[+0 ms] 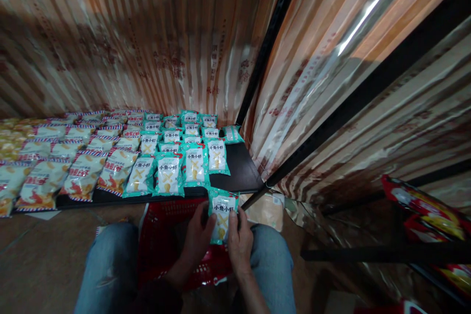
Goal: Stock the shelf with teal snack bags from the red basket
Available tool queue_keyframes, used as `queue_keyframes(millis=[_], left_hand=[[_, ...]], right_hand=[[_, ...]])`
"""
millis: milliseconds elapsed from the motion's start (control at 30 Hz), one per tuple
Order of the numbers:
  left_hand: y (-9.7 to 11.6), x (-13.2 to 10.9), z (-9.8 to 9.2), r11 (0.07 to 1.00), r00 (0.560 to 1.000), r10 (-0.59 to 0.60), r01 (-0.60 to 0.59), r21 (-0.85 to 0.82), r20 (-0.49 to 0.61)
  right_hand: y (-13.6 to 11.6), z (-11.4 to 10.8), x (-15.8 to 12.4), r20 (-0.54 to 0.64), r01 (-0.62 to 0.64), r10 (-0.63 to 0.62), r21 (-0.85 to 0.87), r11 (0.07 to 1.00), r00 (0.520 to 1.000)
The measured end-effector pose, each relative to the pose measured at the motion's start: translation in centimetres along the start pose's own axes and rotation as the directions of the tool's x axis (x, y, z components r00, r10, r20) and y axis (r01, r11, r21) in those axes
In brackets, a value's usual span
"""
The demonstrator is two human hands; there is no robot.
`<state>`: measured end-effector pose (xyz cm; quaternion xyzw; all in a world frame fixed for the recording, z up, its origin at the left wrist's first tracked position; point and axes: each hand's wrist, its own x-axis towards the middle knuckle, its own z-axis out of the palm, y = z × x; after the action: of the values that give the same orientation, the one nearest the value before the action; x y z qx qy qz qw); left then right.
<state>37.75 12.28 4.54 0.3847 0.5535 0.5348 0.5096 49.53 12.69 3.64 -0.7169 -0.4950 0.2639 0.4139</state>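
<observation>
A teal and white snack bag [222, 216] is held upright between my two hands, above a red plastic basket [154, 235]. My left hand [198, 233] grips its left edge, and my right hand [240, 238] has the right edge, with the thumb on the front. Just beyond, similar teal snack bags [168, 175] stand in rows on a black shelf [239, 169]. The one nearest the bare corner [217, 156] leans back slightly. Another teal bag [231, 133] lies on its side at the back right.
Left of the teal bags stand rows of red, white and blue snack bags [83, 174]. A black metal post [272, 44] and slanted bar [331, 117] frame the shelf's right end. Red and yellow packets [430, 211] lie on a rack at right. Pleated sheeting [147, 34] hangs behind.
</observation>
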Motion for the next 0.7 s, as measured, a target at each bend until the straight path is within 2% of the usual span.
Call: queue_keyframes(millis=[200, 500, 700], left_hand=[[1.3, 1.6, 1.4, 0.996, 0.997, 0.074, -0.072, 0.057, -0.029], [2.6, 3.3, 3.2, 0.997, 0.997, 0.079, -0.079, -0.022, -0.005], [2.9, 4.2, 3.6, 0.997, 0.996, 0.067, -0.068, -0.026, -0.055]], right_hand=[[-0.7, -0.5, 1.9, 0.0, 0.05, -0.05, -0.025, 0.998, 0.999], [-1.6, -0.5, 4.6, -0.054, 0.082, -0.084, -0.04, 0.996, 0.995], [-1.9, 0.0, 5.9, -0.08, 0.107, -0.113, -0.076, 0.991, 0.99]])
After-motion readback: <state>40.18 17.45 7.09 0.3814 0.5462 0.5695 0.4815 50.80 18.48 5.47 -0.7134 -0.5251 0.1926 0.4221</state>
